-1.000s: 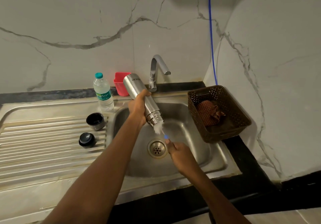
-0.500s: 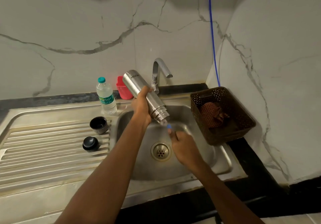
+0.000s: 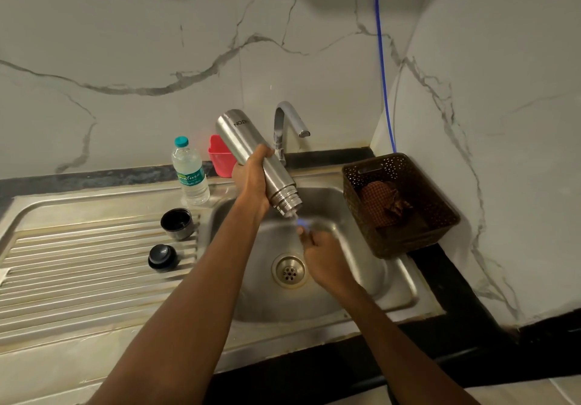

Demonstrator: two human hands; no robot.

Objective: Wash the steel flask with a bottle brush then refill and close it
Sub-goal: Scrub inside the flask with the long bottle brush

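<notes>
Two of the three stages are untouched; only the washing is under way. The steel flask [image 3: 278, 183] is held tilted over the sink [image 3: 405, 282], mouth down, and is gripped round its middle by the left hand [image 3: 251, 181] with the fingers wrapped fully round it. The bottle brush [image 3: 302, 223] is pushed into the flask mouth, so only a blurred bit of blue handle is seen. It is pinched just below the mouth by the right hand [image 3: 320, 257], fingers curled on it, though the exact hold is hard to read through the motion blur. Scrubbing is judged to be in progress, not finished. No water is seen running from the tap [image 3: 289, 120]. Rinsing, refilling and closing are judged not yet done: the cup lid [image 3: 177, 223] and the black stopper [image 3: 162, 257] are lying on the drainboard, well apart from the flask. A capped plastic water bottle [image 3: 190, 173] is stood near the basin's back left corner and may be meant for the refill.
</notes>
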